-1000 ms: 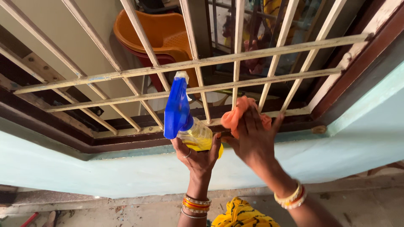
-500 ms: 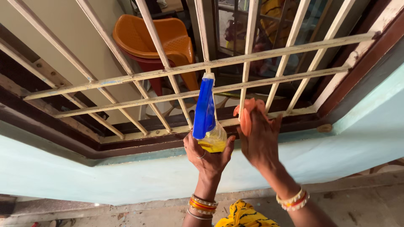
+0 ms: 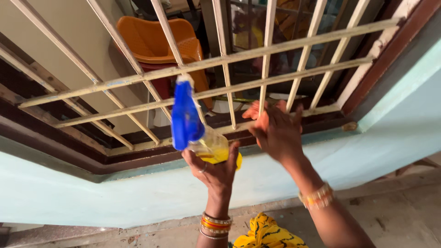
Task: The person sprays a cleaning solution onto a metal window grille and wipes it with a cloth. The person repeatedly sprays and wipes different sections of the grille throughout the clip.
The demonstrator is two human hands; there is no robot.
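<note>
My left hand [image 3: 216, 172] grips a clear spray bottle [image 3: 209, 144] of yellow liquid with a blue trigger head, raised before a cream metal window grille [image 3: 202, 62]. The nozzle tilts up and to the left toward the bars. My right hand [image 3: 275, 131] presses an orange cloth [image 3: 253, 110] against the lower part of a vertical bar, just above the bottom rail. Most of the cloth is hidden behind the fingers. Bangles ring both wrists.
A dark brown wooden window frame [image 3: 138, 154] surrounds the grille above a pale green wall [image 3: 115, 193]. Stacked orange and red plastic chairs [image 3: 156, 43] stand behind the bars. A yellow patterned garment [image 3: 264, 234] shows at the bottom edge, over a dusty floor.
The spray bottle has swung left and tilted, its blue head now further from the right hand. My right hand with the cloth has slid slightly left and lower along the bars.
</note>
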